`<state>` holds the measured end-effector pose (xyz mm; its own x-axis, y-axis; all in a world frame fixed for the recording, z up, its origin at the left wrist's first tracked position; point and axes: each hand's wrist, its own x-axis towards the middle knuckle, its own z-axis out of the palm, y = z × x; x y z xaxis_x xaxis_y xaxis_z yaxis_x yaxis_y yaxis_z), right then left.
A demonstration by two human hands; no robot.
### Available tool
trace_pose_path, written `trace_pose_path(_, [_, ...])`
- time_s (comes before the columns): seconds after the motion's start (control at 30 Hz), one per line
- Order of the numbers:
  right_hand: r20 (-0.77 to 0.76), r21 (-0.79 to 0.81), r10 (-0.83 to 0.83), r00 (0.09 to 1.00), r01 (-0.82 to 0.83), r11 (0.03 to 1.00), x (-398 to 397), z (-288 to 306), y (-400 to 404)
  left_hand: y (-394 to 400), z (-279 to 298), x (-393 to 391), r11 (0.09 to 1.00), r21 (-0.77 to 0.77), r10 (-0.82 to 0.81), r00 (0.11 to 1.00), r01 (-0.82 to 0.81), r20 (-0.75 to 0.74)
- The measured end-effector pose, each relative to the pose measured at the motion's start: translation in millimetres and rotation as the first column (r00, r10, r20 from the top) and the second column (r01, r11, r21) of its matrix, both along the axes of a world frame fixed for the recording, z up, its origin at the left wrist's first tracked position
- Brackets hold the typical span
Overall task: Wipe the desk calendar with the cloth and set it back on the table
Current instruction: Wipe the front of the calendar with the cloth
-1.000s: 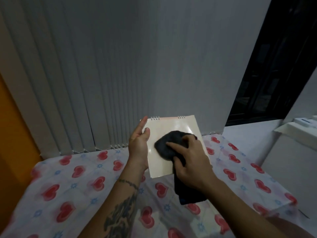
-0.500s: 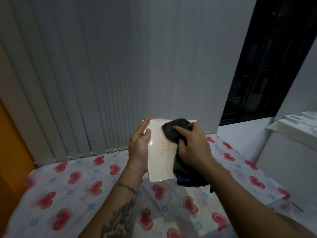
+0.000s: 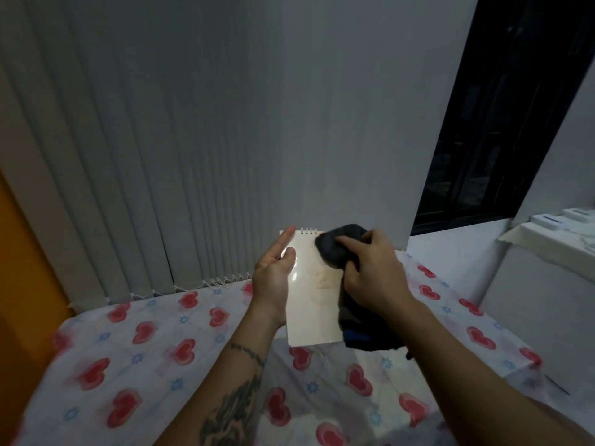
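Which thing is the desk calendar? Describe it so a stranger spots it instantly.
Start at the table with the heart-print tablecloth below the grey vertical blinds. Above it, the left hand holds up the desk calendar. It is the only pale, glossy card with spiral wire on top, beside the dark cloth.

Left hand (image 3: 274, 278): raised upright, palm turned inward, fingers extended along the left edge of the desk calendar (image 3: 310, 304), thumb pressed on its face — a supporting grip. Left forearm tattooed, a band at the wrist. Right hand (image 3: 370, 272): at the calendar's upper right, fingers curled and bearing down on the cloth (image 3: 338, 249) — knuckles up, wrist bent, forearm bare.
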<state>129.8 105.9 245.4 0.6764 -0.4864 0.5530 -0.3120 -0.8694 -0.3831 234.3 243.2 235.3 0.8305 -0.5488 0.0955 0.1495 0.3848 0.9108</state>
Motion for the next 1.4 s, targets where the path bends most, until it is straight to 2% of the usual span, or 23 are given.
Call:
trace_pose_path(0.1, [-0.035, -0.076, 0.118, 0.992, -0.121, 0.99, 0.8, -1.3, 16.4, -1.0, 1.2, -0.3, 1.0, -0.007, 0.018, 1.0, -0.018, -0.018])
trace_pose_path(0.2, [-0.138, -0.119, 0.281, 0.95, -0.298, 0.947, -13.6, -12.1, 28.9, 6.7, 3.8, 8.4, 0.997, -0.001, 0.079, 0.996, -0.079, -0.034])
trace_pose_path(0.3, [-0.191, -0.109, 0.335, 0.923, -0.359, 0.927, -28.7, -18.0, 23.2, 13.6, 3.9, 15.3, 0.994, 0.013, 0.111, 0.994, -0.111, -0.007])
trace_pose_path(0.4, [-0.133, -0.121, 0.257, 0.957, -0.273, 0.955, -34.5, -16.7, 5.9, 16.3, 2.6, 20.9, 0.996, 0.017, 0.088, 0.996, -0.088, -0.015])
trace_pose_path(0.53, [-0.065, -0.087, 0.014, 0.998, -0.019, 0.996, -30.3, -9.3, -2.6, 15.9, 1.4, 21.1, 0.996, 0.018, 0.086, 0.996, -0.086, -0.029])
trace_pose_path(0.6, [-0.058, -0.094, 0.03, 0.998, -0.036, 0.995, -30.2, -11.1, 5.6, 14.8, 1.0, 19.4, 0.995, 0.01, 0.104, 0.994, -0.104, -0.04])
trace_pose_path(0.7, [-0.109, -0.104, 0.217, 0.97, -0.228, 0.968, -26.1, -16.4, 29.1, 5.8, 2.3, 10.7, 0.996, -0.012, 0.087, 0.995, -0.088, -0.051])
trace_pose_path(0.77, [-0.105, -0.118, 0.259, 0.96, -0.271, 0.955, -17.1, -11.4, 33.3, -1.0, 5.6, 1.1, 0.998, -0.013, 0.065, 0.997, -0.066, -0.047])
trace_pose_path(0.83, [-0.063, -0.121, 0.214, 0.975, -0.22, 0.968, -6.3, -2.8, 23.2, -5.1, 8.9, -6.1, 0.998, -0.011, 0.057, 0.998, -0.058, -0.028])
trace_pose_path(0.93, [0.002, -0.028, 0.059, 0.998, -0.059, 0.998, 0.8, 1.7, -4.9, -5.1, 6.2, -7.8, 0.999, 0.001, 0.05, 0.999, -0.05, -0.011])
trace_pose_path(1.03, [0.012, 0.05, -0.069, 0.998, 0.068, 0.996, -1.7, -6.2, -23.3, -1.3, 2.8, -3.1, 0.998, -0.008, 0.054, 0.997, -0.054, -0.048])
trace_pose_path(1.1, [0.005, 0.07, -0.096, 0.995, 0.095, 0.993, -7.2, -12.7, -23.9, 1.1, 3.0, 1.2, 0.997, -0.001, 0.072, 0.996, -0.072, -0.05])
trace_pose_path(1.17, [0.0, 0.054, -0.058, 0.998, 0.058, 0.997, -14.3, -18.5, -13.7, 1.0, 5.7, 6.3, 0.995, -0.018, 0.096, 0.994, -0.097, -0.046])
trace_pose_path(1.3, [-0.038, -0.066, 0.185, 0.982, -0.187, 0.98, -21.7, -26.2, 30.0, -3.3, 12.5, 10.6, 0.988, 0.032, 0.152, 0.988, -0.152, -0.006])
trace_pose_path(1.4, [-0.089, -0.103, 0.265, 0.96, -0.273, 0.956, -15.0, -17.6, 37.6, -6.0, 12.2, 10.8, 0.995, 0.016, 0.103, 0.994, -0.103, -0.019])
